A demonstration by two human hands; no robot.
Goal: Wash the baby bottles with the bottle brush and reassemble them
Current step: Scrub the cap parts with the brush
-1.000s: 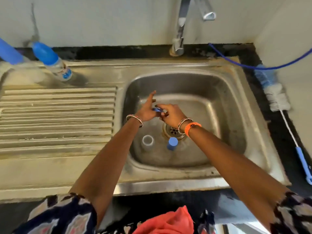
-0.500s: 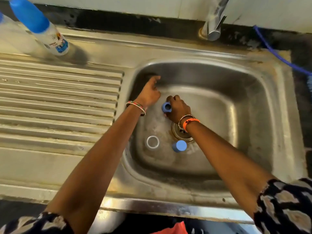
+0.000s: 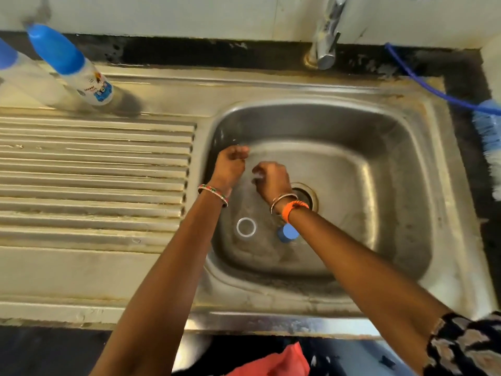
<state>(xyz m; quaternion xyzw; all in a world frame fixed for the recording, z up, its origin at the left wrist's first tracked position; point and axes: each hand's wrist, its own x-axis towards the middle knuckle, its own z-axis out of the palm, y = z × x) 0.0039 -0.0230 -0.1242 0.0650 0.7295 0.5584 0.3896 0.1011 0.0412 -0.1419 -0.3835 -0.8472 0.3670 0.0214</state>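
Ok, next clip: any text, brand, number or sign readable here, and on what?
Bottle on the sink ledge: printed label with a small picture and a line of dark lettering, too blurred to read.
Second bottle at the left edge: no print visible.
Sink, tap, brush: no markings visible.
Nothing can be quoted.

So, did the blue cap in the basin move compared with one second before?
No. The blue cap lies just on the near side of the drain, beside the clear ring, as before.
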